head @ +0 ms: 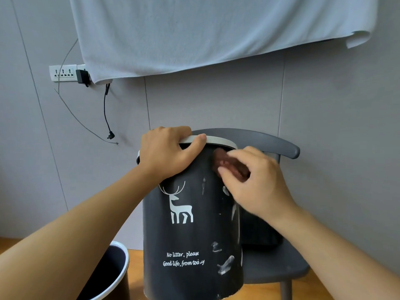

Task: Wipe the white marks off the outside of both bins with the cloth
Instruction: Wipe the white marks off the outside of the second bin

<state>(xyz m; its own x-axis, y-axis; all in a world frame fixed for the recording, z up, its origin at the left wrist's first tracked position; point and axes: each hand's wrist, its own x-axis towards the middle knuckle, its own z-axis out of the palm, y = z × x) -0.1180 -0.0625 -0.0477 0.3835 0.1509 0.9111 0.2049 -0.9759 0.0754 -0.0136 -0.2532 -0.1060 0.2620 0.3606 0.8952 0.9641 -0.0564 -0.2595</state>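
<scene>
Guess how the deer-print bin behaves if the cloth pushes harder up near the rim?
The bin looks thin-walled and tall, so probably light and apt to tip; the left hand grips its rim, likely bracing it. The smooth wall may let the cloth in the right hand slide easily.

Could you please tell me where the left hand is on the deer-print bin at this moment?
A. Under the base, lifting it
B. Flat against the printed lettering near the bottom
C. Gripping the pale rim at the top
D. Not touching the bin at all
C: the left hand curls over the pale rim of the deer-print bin, thumb on the rim, while the right hand holds the brown cloth against its side.
</scene>
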